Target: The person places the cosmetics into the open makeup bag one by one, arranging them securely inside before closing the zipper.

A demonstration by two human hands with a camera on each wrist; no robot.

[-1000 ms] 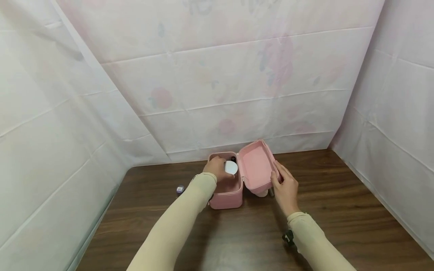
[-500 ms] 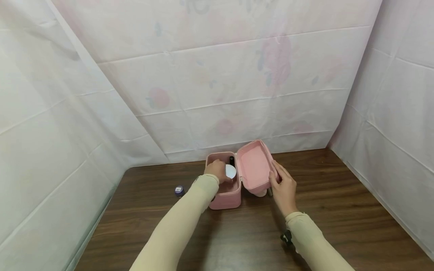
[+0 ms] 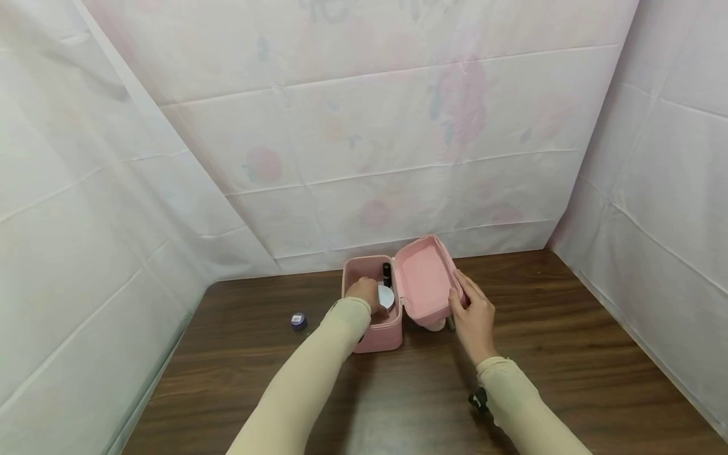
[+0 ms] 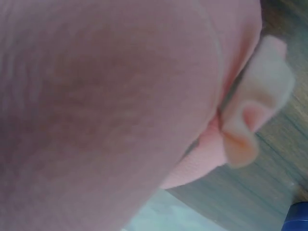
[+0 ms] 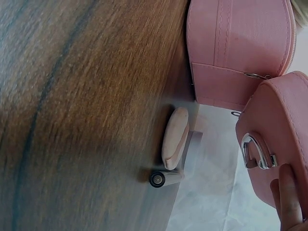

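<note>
Pink case (image 3: 372, 328) open on the table (image 3: 546, 354); left hand (image 3: 364, 294) inside it, fingers curled round a white round compact (image 3: 387, 296) — beside an upright dark tube (image 3: 387, 273). Right hand (image 3: 472, 313) grips the raised lid (image 3: 423, 278) — right of the case.
</note>
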